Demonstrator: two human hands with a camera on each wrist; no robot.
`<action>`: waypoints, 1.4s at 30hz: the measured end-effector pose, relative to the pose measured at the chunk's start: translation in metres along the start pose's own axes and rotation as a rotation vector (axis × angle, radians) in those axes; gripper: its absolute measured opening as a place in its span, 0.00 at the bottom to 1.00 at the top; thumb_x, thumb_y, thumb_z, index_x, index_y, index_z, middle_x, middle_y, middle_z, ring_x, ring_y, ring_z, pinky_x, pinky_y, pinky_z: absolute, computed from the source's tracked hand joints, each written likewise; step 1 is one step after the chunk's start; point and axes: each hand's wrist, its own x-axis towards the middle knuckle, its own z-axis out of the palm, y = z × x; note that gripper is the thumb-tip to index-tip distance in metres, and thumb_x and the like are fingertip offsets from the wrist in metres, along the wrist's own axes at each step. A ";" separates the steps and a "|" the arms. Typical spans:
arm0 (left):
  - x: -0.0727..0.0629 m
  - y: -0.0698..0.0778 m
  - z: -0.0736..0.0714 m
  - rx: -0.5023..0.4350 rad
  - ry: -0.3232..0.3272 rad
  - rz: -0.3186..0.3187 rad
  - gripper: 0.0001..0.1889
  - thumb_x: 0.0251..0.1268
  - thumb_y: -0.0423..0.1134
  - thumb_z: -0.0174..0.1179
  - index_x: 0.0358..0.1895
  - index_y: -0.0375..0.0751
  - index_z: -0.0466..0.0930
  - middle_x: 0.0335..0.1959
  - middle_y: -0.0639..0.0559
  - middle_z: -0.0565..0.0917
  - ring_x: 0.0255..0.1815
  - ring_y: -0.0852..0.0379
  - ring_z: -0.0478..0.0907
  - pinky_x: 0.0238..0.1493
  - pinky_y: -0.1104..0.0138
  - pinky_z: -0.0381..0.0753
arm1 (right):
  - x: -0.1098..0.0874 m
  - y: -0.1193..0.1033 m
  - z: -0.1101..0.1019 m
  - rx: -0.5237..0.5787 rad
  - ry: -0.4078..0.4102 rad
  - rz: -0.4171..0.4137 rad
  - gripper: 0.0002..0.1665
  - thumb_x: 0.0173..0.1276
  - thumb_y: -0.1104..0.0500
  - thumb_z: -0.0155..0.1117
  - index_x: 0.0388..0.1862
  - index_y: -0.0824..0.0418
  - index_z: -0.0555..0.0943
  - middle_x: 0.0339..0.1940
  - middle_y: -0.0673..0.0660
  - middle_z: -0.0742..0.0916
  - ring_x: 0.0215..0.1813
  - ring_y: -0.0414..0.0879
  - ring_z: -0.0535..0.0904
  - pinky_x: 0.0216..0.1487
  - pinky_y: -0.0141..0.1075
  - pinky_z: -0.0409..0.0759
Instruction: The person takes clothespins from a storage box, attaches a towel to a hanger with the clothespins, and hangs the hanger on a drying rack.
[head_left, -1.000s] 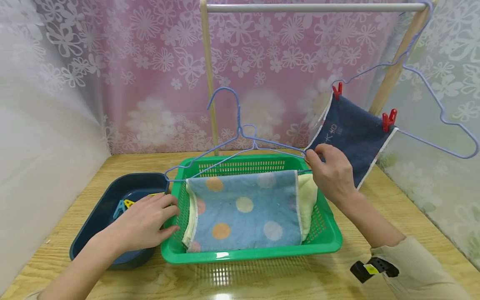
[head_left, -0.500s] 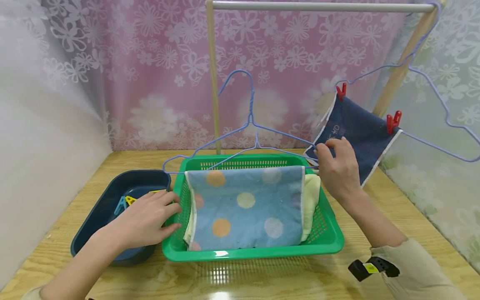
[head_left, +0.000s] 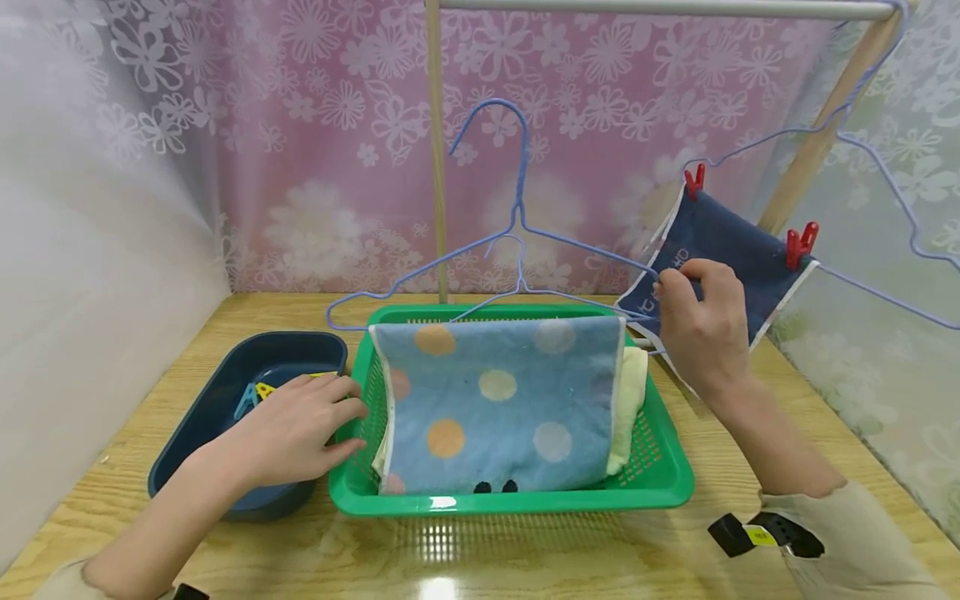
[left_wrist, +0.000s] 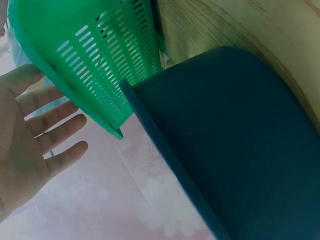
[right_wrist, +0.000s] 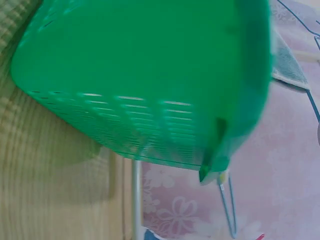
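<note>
My right hand [head_left: 707, 327] grips the right end of a blue wire hanger [head_left: 521, 218]. A light-blue towel with pale and orange dots [head_left: 495, 404] hangs over the hanger's lower bar, inside the green basket [head_left: 517, 502]. My left hand [head_left: 302, 435] lies at the basket's left rim with its fingers spread and nothing held; the left wrist view shows the open palm [left_wrist: 22, 145] beside the rim. A second wire hanger [head_left: 520, 279] stands behind the first one, its lower part hidden. Pale yellow cloth [head_left: 632, 400] shows beside the towel.
A dark blue bin [head_left: 201, 392] with yellow and blue clothespins [head_left: 246, 402] stands left of the basket. At the right, a navy cloth [head_left: 731, 250] hangs by red clothespins [head_left: 801, 244] from another hanger on the rack, whose metal bar [head_left: 675, 8] crosses the top.
My right hand has moved up and right with the hanger, and its hook stands higher. The towel has risen with it. My left hand has kept its place at the rim.
</note>
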 end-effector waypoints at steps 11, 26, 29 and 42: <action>-0.002 -0.018 -0.015 0.042 0.011 -0.078 0.11 0.53 0.46 0.66 0.36 0.45 0.82 0.33 0.56 0.76 0.34 0.56 0.72 0.34 0.62 0.71 | 0.014 0.000 -0.013 -0.065 0.002 0.025 0.09 0.69 0.65 0.49 0.37 0.73 0.69 0.35 0.73 0.72 0.38 0.68 0.67 0.39 0.57 0.65; -0.017 -0.080 -0.015 -0.139 -0.203 -0.384 0.12 0.58 0.45 0.61 0.39 0.40 0.82 0.34 0.52 0.77 0.34 0.51 0.76 0.36 0.56 0.75 | 0.011 0.006 -0.016 -0.236 -0.111 0.059 0.11 0.67 0.67 0.49 0.37 0.78 0.71 0.36 0.73 0.75 0.35 0.66 0.73 0.34 0.57 0.76; -0.016 -0.093 -0.014 -0.156 -0.267 -0.413 0.13 0.59 0.44 0.60 0.41 0.37 0.82 0.36 0.50 0.80 0.35 0.50 0.77 0.37 0.56 0.76 | 0.010 0.007 -0.016 -0.247 -0.136 0.051 0.12 0.68 0.67 0.48 0.36 0.79 0.71 0.35 0.73 0.75 0.33 0.66 0.73 0.31 0.56 0.76; 0.010 -0.127 -0.012 -0.159 -0.395 -0.485 0.13 0.59 0.38 0.58 0.45 0.35 0.81 0.41 0.42 0.82 0.43 0.42 0.78 0.43 0.50 0.75 | 0.016 0.011 -0.011 -0.233 -0.137 0.090 0.14 0.69 0.65 0.47 0.37 0.79 0.71 0.36 0.73 0.75 0.34 0.66 0.73 0.31 0.58 0.75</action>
